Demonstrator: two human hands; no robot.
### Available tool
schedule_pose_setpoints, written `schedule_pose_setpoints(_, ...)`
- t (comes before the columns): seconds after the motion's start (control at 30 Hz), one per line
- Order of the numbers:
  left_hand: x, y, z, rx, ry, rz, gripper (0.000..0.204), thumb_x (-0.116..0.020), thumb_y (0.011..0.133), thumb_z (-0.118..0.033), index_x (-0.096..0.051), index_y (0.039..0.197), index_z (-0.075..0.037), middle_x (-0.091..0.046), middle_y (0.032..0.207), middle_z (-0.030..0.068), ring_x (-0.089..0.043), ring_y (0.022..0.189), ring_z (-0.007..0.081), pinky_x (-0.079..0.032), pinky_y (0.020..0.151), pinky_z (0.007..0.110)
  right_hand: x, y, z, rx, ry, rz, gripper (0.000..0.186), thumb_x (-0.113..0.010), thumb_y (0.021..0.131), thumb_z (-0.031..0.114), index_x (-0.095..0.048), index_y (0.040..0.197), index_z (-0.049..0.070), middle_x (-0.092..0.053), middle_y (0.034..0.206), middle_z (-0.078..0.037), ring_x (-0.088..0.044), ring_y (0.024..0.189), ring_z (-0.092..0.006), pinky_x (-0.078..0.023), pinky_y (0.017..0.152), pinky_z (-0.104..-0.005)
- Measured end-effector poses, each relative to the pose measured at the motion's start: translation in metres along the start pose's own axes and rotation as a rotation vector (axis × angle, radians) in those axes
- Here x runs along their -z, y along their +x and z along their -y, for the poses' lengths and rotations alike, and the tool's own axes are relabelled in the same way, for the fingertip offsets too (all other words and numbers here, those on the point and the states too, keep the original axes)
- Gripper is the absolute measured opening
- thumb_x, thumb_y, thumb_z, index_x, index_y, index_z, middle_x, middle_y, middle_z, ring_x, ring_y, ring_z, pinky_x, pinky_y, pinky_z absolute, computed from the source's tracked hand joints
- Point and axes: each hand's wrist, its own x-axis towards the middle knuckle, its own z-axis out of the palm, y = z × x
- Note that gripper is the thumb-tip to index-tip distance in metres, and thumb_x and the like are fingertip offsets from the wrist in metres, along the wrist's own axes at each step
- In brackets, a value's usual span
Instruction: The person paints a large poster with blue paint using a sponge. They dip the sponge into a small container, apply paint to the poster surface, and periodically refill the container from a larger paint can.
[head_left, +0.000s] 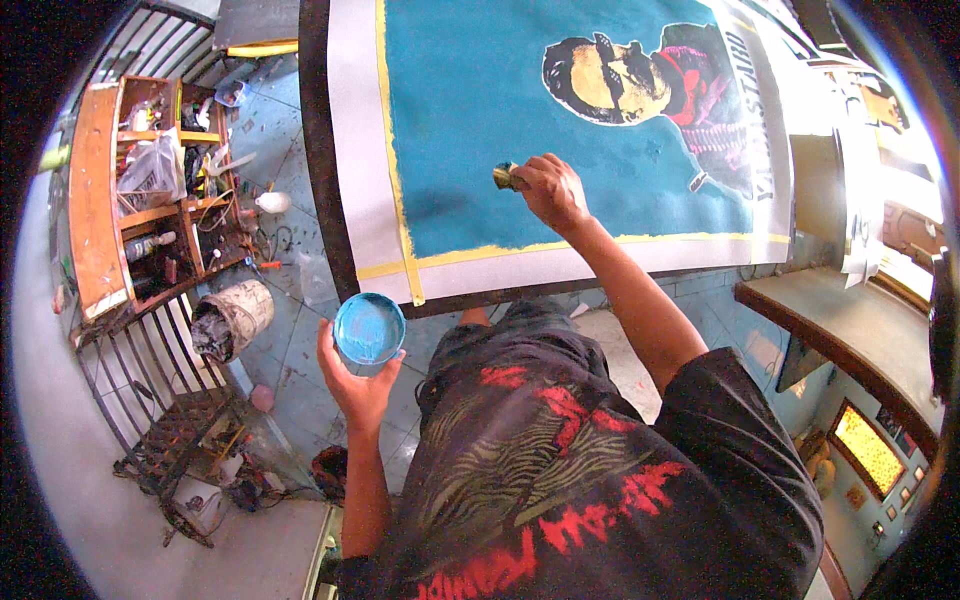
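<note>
My left hand is wrapped round a small round tub of light blue paint, its mouth facing up. Fingers of my right hand close on a small yellow-green sponge-like piece, dark at its upper end. Its exact kind is hard to make out. It is over the teal background of a large painted canvas, with a darker patch to its left. The canvas carries a portrait of a bearded figure, lying sideways at the upper right. Yellow masking tape borders the teal area.
Left of me stands a wooden shelf unit full of clutter. A paint-stained bucket lies tilted near a black metal rack. A white bottle is on the blue tiled floor. To the right juts a brown-edged ledge.
</note>
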Motion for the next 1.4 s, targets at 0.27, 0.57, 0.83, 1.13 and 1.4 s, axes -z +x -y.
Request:
schedule_pose_setpoints(0.27,-0.002,0.001,0.001,-0.005,-0.052,0.006,0.103,-0.092,0.060,-0.027,-0.035,0.142,0.000,-0.041,0.142,0.0217,-0.042,0.132,0.0371,-0.036,0.109,0.047,0.013,-0.001,-0.002,-0.093,0.038,-0.009,0.007,-0.058,0.083,0.015,-0.064,0.079,0.014,-0.061,0.080,-0.007,-0.060,0.083,-0.0299,-0.050,0.072,-0.0426)
schedule_pose_setpoints(0.57,-0.006,0.000,-0.007,-0.011,0.004,0.022,0.104,-0.092,0.059,-0.026,-0.035,0.143,-0.001,-0.039,0.144,0.0207,-0.043,0.132,0.0366,-0.035,0.110,0.047,0.007,-0.010,0.000,-0.047,-0.013,0.034,0.007,-0.068,0.080,0.014,-0.069,0.087,0.010,-0.062,0.080,-0.006,-0.061,0.083,-0.0287,-0.050,0.075,-0.0406)
schedule_pose_setpoints(0.83,-0.010,-0.001,-0.006,-0.041,-0.013,0.015,0.102,-0.092,0.060,-0.028,-0.037,0.142,0.000,-0.042,0.142,0.0203,-0.044,0.131,0.0363,-0.037,0.108,0.047,0.012,-0.022,-0.035,-0.134,-0.108,0.018,0.005,-0.066,0.080,0.013,-0.068,0.085,0.011,-0.061,0.079,-0.008,-0.061,0.080,-0.0300,-0.051,0.072,-0.0418)
schedule_pose_setpoints(1.13,-0.013,-0.004,-0.005,-0.049,-0.040,0.023,0.101,-0.091,0.060,-0.026,-0.037,0.141,0.000,-0.043,0.142,0.0205,-0.045,0.130,0.0362,-0.037,0.109,0.047,0.015,-0.032,-0.033,-0.152,-0.134,0.050,0.008,-0.057,0.084,0.013,-0.065,0.084,0.012,-0.058,0.081,-0.009,-0.061,0.086,-0.0299,-0.052,0.072,-0.0442)
schedule_pose_setpoints(1.4,-0.014,-0.005,-0.016,0.007,-0.018,0.042,0.104,-0.092,0.060,-0.024,-0.035,0.143,-0.001,-0.042,0.142,0.0202,-0.042,0.132,0.0361,-0.035,0.110,0.048,0.016,-0.034,-0.035,-0.223,-0.026,-0.038,0.010,-0.056,0.084,0.010,-0.065,0.087,0.013,-0.061,0.083,-0.008,-0.061,0.086,-0.0305,-0.052,0.075,-0.0445)
